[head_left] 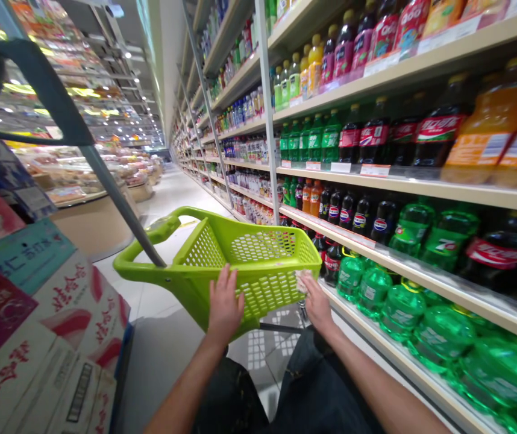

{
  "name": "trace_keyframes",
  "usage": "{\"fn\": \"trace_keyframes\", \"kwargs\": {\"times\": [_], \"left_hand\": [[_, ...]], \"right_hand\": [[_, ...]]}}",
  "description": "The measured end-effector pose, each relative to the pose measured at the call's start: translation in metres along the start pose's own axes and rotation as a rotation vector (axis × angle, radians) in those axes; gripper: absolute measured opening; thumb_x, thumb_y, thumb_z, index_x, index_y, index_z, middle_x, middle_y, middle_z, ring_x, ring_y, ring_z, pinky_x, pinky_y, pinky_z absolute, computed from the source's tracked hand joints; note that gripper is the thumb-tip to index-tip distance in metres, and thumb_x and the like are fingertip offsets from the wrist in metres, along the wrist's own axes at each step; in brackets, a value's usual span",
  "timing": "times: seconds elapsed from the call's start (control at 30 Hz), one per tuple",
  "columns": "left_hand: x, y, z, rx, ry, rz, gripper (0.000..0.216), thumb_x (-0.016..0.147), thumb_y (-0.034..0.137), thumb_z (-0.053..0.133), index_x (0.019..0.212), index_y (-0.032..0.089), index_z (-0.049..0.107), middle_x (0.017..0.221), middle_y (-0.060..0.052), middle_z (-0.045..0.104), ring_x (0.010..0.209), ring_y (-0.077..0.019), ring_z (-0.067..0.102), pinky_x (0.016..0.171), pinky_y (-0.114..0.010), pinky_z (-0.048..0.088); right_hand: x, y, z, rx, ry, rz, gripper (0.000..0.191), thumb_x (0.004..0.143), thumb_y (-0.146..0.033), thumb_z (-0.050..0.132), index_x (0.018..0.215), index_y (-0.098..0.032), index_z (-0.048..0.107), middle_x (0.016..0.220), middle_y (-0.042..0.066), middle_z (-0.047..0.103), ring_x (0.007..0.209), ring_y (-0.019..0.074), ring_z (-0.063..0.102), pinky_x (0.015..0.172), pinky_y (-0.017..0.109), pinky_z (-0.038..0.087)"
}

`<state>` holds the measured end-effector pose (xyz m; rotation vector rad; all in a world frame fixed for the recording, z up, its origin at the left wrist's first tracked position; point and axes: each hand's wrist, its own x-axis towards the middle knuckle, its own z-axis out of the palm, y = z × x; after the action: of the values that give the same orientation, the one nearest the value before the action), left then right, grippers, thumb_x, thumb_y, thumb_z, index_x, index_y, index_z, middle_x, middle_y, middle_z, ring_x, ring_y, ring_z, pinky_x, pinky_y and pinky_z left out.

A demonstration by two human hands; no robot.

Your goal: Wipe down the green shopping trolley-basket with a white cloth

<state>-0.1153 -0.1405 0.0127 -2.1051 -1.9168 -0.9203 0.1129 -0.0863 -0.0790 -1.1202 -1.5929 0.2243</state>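
Cart: a lime-green shopping cart (258, 273) stands on the floor in front of the person, between the stacked boxes and the shelves; near wall full of small holes, facing the knees.
Left hand: the left hand (226, 306) lies against the near wall of the cart, fingers loosely extended, fingertips about level with the rim; grasps nothing that can be seen.
Right hand: the right hand (316, 306) has its fingers on a crumpled pale cloth (303, 281), pressed to the right end of the same wall.
Cloth: bunched under the fingers, partly covered; could be a paper tissue, too small to be sure.
Hands together or apart: apart, the holed wall showing between them.
Pole: a grey pole (114, 191) slants from the cart's left end to a dark handle (37, 90) at upper left.
Knees: dark trousers (326, 386), one leg below each hand.
Shelves: drink shelves (421, 175) along the right; large green bottles (437, 337) on the lowest level, cola bottles (378, 132) and orange bottles (488, 120) higher up.
Boxes: printed cartons (66, 289) stacked at left, near the cart.
Aisle: pale floor (172, 187) runs back past display counters (89, 220); far end blurred.
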Motion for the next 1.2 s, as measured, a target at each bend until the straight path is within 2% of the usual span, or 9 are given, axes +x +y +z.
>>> {"fn": "trace_keyframes", "kwargs": {"times": [0.1, 0.27, 0.4, 0.57, 0.67, 0.77, 0.93, 1.03, 1.2], "left_hand": [[-0.020, 0.031, 0.017, -0.421, -0.227, 0.069, 0.041, 0.075, 0.020, 0.045, 0.116, 0.017, 0.050, 0.126, -0.010, 0.050, 0.118, -0.0206, 0.043, 0.102, -0.039, 0.031], [-0.041, 0.071, 0.028, -1.092, -0.400, -0.305, 0.042, 0.076, 0.041, 0.049, 0.109, 0.017, 0.054, 0.110, -0.008, 0.061, 0.102, -0.0223, 0.055, 0.090, -0.035, 0.041], [-0.049, 0.077, 0.028, -1.421, -0.502, -0.463, 0.041, 0.066, 0.043, 0.060, 0.093, 0.012, 0.061, 0.089, -0.009, 0.066, 0.081, -0.0212, 0.060, 0.074, -0.032, 0.046], [-0.047, 0.061, 0.034, -1.238, -0.307, -0.679, 0.033, 0.059, 0.033, 0.063, 0.086, 0.014, 0.061, 0.073, -0.004, 0.065, 0.063, -0.0159, 0.057, 0.060, -0.026, 0.043], [-0.042, 0.056, 0.038, -1.158, -0.214, -0.737, 0.031, 0.061, 0.034, 0.059, 0.084, 0.014, 0.061, 0.074, -0.004, 0.065, 0.069, -0.0177, 0.058, 0.065, -0.028, 0.043], [-0.046, 0.059, 0.039, -1.253, -0.308, -0.700, 0.036, 0.065, 0.041, 0.054, 0.084, 0.012, 0.062, 0.082, -0.008, 0.066, 0.077, -0.0209, 0.059, 0.070, -0.030, 0.044], [-0.056, 0.058, 0.039, -1.286, -0.534, -0.733, 0.053, 0.075, 0.053, 0.038, 0.109, 0.015, 0.055, 0.105, -0.011, 0.062, 0.095, -0.0228, 0.057, 0.078, -0.037, 0.045], [-0.043, 0.051, 0.034, -0.945, -0.504, -0.518, 0.048, 0.075, 0.047, 0.042, 0.106, 0.014, 0.057, 0.110, -0.013, 0.059, 0.104, -0.0251, 0.053, 0.089, -0.042, 0.040], [0.001, 0.015, 0.004, -0.065, 0.016, -0.030, 0.049, 0.075, 0.023, 0.045, 0.123, 0.014, 0.044, 0.140, -0.012, 0.030, 0.131, -0.0251, 0.021, 0.107, -0.047, 0.013]], "right_hand": [[-0.013, -0.031, -0.003, 0.271, -0.077, 0.305, 0.041, 0.066, -0.016, 0.044, 0.104, -0.017, 0.058, 0.105, 0.007, 0.062, 0.100, 0.0220, 0.056, 0.092, 0.040, 0.042], [-0.014, -0.085, -0.020, 0.957, -0.235, 0.720, 0.031, 0.065, -0.032, 0.060, 0.091, -0.015, 0.062, 0.086, 0.005, 0.067, 0.079, 0.0194, 0.062, 0.075, 0.033, 0.048], [-0.015, -0.094, -0.015, 1.113, -0.278, 0.856, 0.035, 0.063, -0.038, 0.064, 0.086, -0.012, 0.064, 0.076, 0.006, 0.067, 0.071, 0.0187, 0.062, 0.066, 0.029, 0.049], [-0.021, -0.090, -0.011, 0.591, -0.017, 0.526, 0.037, 0.070, -0.040, 0.058, 0.097, -0.016, 0.062, 0.097, 0.009, 0.064, 0.086, 0.0217, 0.060, 0.077, 0.035, 0.048], [-0.031, -0.096, -0.010, 0.351, -0.109, 0.212, 0.035, 0.079, -0.033, 0.049, 0.111, -0.020, 0.056, 0.119, 0.008, 0.055, 0.108, 0.0215, 0.051, 0.095, 0.039, 0.040], [-0.047, -0.100, 0.000, 0.233, -0.279, 0.055, 0.044, 0.080, -0.028, 0.048, 0.123, -0.020, 0.046, 0.129, 0.009, 0.047, 0.121, 0.0219, 0.039, 0.103, 0.044, 0.030], [-0.061, -0.079, 0.010, 0.144, -0.291, -0.056, 0.042, 0.079, -0.019, 0.048, 0.120, -0.021, 0.049, 0.123, 0.008, 0.052, 0.116, 0.0199, 0.045, 0.098, 0.041, 0.039], [-0.042, -0.053, 0.003, 0.046, -0.161, -0.199, 0.043, 0.077, -0.008, 0.040, 0.115, -0.023, 0.054, 0.117, 0.005, 0.057, 0.115, 0.0176, 0.047, 0.098, 0.040, 0.040], [0.004, -0.004, -0.011, -0.195, 0.111, -0.350, 0.042, 0.079, -0.005, 0.037, 0.114, -0.021, 0.055, 0.123, 0.006, 0.053, 0.128, 0.0199, 0.028, 0.103, 0.048, 0.030]]}}
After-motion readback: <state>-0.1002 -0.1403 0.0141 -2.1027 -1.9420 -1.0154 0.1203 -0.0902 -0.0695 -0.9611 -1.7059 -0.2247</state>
